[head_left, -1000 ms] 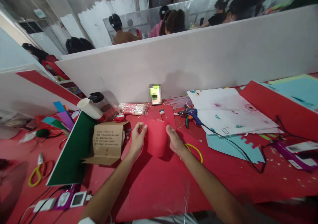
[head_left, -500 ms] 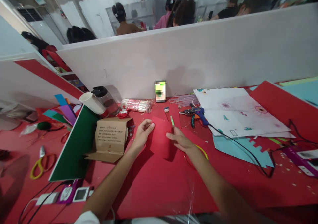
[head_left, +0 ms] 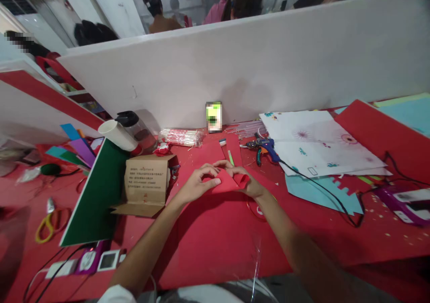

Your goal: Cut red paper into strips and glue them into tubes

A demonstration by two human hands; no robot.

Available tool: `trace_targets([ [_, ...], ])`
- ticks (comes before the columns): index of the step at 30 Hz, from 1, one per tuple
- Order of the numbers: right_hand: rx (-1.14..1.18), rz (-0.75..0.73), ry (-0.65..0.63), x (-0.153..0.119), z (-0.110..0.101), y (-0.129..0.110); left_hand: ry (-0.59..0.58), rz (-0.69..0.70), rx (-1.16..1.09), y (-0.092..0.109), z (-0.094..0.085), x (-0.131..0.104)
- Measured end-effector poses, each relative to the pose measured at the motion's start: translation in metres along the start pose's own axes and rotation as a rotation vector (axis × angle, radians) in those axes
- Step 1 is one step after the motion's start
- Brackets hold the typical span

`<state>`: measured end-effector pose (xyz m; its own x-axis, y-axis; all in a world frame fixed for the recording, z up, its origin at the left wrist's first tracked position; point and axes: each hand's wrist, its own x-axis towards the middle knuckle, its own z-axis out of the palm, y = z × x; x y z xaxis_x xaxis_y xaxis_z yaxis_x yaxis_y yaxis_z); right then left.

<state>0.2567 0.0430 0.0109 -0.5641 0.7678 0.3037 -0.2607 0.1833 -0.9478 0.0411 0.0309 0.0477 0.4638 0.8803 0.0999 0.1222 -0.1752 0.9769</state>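
A piece of red paper [head_left: 225, 183] is bent between my two hands above the red tabletop [head_left: 208, 244]. My left hand [head_left: 200, 182] grips its left part, with the thumb on the near face. My right hand [head_left: 250, 184] holds the right side, where the paper curls over; some of its fingers are hidden behind the paper. Just beyond the hands a green and white stick-like tool [head_left: 230, 157] lies beside a red strip [head_left: 233, 146].
An open cardboard box [head_left: 146, 182] and a green board [head_left: 97, 200] stand on the left. To the right are a blue glue gun [head_left: 270, 149] with its cord, white printed sheets [head_left: 319, 146] and yellow-handled scissors [head_left: 45, 229] far left. A phone [head_left: 214, 117] leans on the partition.
The red paper, flat and upright before, is now bent over. My right hand has closed around its right side, and both hands are nearer each other. The view has shifted slightly.
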Motion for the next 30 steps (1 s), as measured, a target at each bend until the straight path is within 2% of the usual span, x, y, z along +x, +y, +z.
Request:
trace_targets([
  [4, 0.042, 0.018, -0.018, 0.001, 0.004, 0.006, -0.123, 0.026, 0.157, 0.001, 0.009, -0.003],
  [8, 0.039, 0.018, 0.071, 0.003, 0.005, 0.015, -0.090, 0.018, 0.264, 0.000, 0.012, -0.005],
  [10, 0.071, -0.018, 0.182, 0.005, 0.006, 0.019, -0.006, 0.023, 0.313, 0.000, 0.010, -0.005],
  [13, 0.164, 0.017, 0.288, 0.008, 0.009, 0.021, 0.215, 0.035, 0.343, -0.001, 0.005, -0.003],
  [16, 0.306, 0.094, 0.260, 0.009, 0.016, 0.021, 0.401, 0.030, 0.365, -0.003, 0.000, -0.001],
  [18, 0.311, 0.093, 0.225, 0.009, 0.022, 0.023, 0.440, 0.020, 0.402, -0.003, -0.002, 0.000],
  [20, 0.245, 0.091, 0.251, 0.011, 0.028, 0.028, 0.436, 0.003, 0.440, -0.003, -0.004, -0.001],
  [24, 0.152, 0.118, 0.418, 0.015, 0.035, 0.038, 0.401, -0.020, 0.511, -0.003, -0.005, -0.002],
  [30, 0.028, 0.063, 0.581, 0.017, 0.033, 0.042, 0.310, -0.061, 0.540, 0.001, -0.003, -0.005],
])
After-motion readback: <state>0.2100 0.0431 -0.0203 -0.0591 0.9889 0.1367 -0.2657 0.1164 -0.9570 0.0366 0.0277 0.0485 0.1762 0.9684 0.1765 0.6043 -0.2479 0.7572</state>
